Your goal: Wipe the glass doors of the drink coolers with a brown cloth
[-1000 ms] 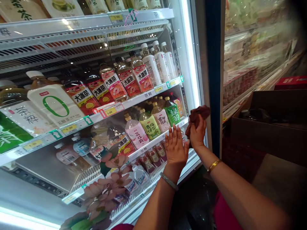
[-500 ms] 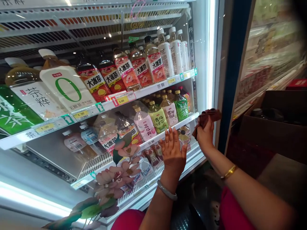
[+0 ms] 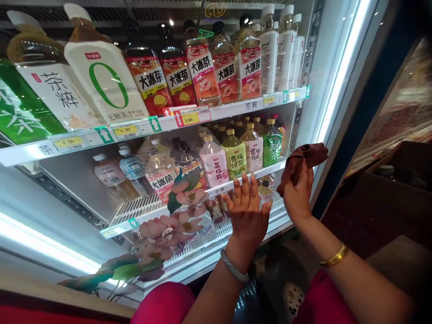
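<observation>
My left hand (image 3: 248, 204) lies flat with its fingers spread, apparently against the glass door of a drinks fridge. It holds nothing, and a grey bangle (image 3: 233, 266) circles its wrist. To its right, my right hand (image 3: 299, 193) is closed round a crumpled dark brown cloth (image 3: 303, 159), near the right side of the fridge. A gold bracelet (image 3: 335, 255) sits on that wrist. Behind the left hand, a pink-labelled bottle (image 3: 215, 164) and a yellow-green bottle (image 3: 234, 155) stand on the middle shelf.
Large tea bottles (image 3: 104, 81) line the upper shelf, with price tags on its edge (image 3: 229, 110). A flower decal (image 3: 168, 229) covers the lower left of the glass. At right are a dark frame (image 3: 364, 103) and a cardboard box (image 3: 401, 175). A spotted shoe (image 3: 293, 297) shows below.
The view has shifted closer and lower, so the shelves appear higher and larger. My right hand with the cloth appears slightly farther right. My left hand stays spread.
</observation>
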A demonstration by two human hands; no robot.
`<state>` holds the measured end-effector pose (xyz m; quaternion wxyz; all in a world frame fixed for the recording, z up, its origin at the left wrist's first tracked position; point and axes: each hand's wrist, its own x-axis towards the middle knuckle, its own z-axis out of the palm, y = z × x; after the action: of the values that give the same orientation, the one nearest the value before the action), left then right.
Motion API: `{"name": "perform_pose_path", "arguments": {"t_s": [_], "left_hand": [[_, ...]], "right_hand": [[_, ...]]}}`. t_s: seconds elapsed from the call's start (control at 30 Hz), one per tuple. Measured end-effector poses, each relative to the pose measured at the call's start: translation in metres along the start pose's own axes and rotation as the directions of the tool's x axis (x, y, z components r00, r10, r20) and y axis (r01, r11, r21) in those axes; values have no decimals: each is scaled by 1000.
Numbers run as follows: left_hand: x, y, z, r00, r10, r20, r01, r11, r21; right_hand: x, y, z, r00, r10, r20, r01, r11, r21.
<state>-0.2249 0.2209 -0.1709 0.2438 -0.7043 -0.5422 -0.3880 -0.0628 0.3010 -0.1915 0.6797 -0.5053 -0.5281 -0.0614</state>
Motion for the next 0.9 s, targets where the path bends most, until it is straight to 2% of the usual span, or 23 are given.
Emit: {"name": "perform_pose_path", "arguments": {"t_s": [0.07, 0.1, 0.17, 0.2, 0.23, 0.27, 0.33, 0.4, 0.47, 0.5, 0.53, 0.57, 0.63, 0.67, 0.7, 0.73, 0.83, 0.87, 0.9], "left_hand": [[-1, -5, -4, 1000, -4, -18, 5, 1000, 22], [-2, -9, -5, 999, -8, -38, 9, 1000, 29], [-4, -16, -6, 997, -5, -73, 8, 999, 40], [-5, -20, -7, 997, 2, -78, 2, 999, 44], [-7, -23, -8, 997, 12, -70, -9, 999, 47], [-8, -25, -9, 998, 21, -54, -18, 999, 48], [-11, -28, -11, 999, 30, -21, -29, 999, 46], [-14, -30, -12, 999, 35, -14, -35, 999, 42], [-17, -32, -12, 999, 45, -27, -44, 998, 37], [-18, -33, -12, 998, 50, -32, -48, 998, 35], [-19, -34, -12, 998, 52, -36, -51, 998, 33], [-20, -35, -13, 998, 52, -38, -50, 998, 33], [-21, -37, -14, 998, 50, -34, -49, 998, 33], [-22, -37, -16, 998, 52, -33, -51, 998, 34], [-22, -37, -18, 998, 56, -29, -55, 998, 35], [-22, -37, -21, 998, 60, -28, -59, 997, 39], [-21, -36, -28, 997, 62, -44, -60, 997, 58], [-21, -37, -29, 996, 64, -64, -60, 996, 62], [-21, -39, -30, 993, 70, -96, -64, 996, 63]], "right_hand": [[-19, -15, 5, 983, -137, 124, 138, 990, 6], [-27, -19, 7, 952, -235, 198, 237, 971, 16], [-33, -17, 5, 861, -399, 316, 401, 914, 61], [-29, -11, 2, 821, -450, 351, 449, 889, 89], [-21, -3, -1, 813, -459, 358, 455, 885, 99], [-11, 5, -5, 834, -435, 339, 435, 897, 81], [7, 17, -9, 917, -333, 219, 341, 940, 1], [10, 15, -7, 973, -213, 85, 218, 974, -63], [-4, 0, 0, 985, -163, 47, 167, 982, -86], [-15, -9, 4, 977, -196, 84, 203, 976, -83], [-26, -19, 8, 950, -274, 148, 286, 956, -62], [-34, -26, 10, 900, -376, 221, 390, 921, -21], [-40, -33, 10, 747, -569, 342, 575, 813, 96], [-36, -32, 7, 678, -628, 381, 627, 765, 146], [-29, -28, 4, 648, -650, 396, 646, 745, 166], [-20, -24, 1, 673, -632, 384, 630, 762, 148], [-2, -19, -3, 885, -415, 213, 422, 907, 15], [-3, -22, -1, 930, -340, 142, 345, 938, -14], [-10, -28, 3, 949, -299, 94, 303, 952, -30]]}}
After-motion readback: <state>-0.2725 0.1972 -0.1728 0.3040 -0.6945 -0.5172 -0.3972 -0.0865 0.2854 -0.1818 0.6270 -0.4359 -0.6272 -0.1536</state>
